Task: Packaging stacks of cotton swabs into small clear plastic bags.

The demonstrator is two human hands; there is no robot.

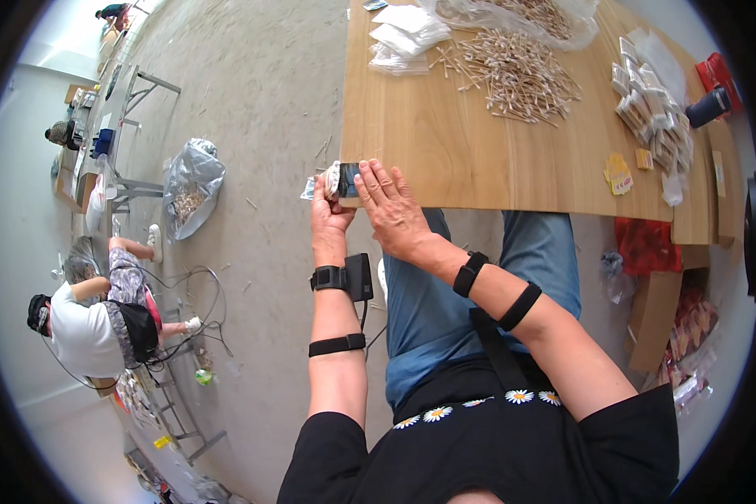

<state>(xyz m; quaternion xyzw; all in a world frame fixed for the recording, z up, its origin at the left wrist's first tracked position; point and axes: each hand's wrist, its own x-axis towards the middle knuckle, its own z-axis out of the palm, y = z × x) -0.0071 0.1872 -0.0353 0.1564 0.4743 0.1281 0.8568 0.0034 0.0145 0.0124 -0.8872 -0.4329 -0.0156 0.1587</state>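
Both hands meet at the table's corner!

Here's the left hand (331,217), closed around a small white bundle (333,180) just off the near-left corner of the wooden table (470,160); its contents are too small to make out. And the right hand (392,208) comes across, fingers long and nearly straight, fingertips laid on a dark flat piece (349,180) right beside that bundle. Whether it grips underneath, I cannot tell. Farther up the table, a loose heap of cotton swabs (521,76) sprawls beside stacked clear bags (407,35), with filled packs (653,105) piled at the right.
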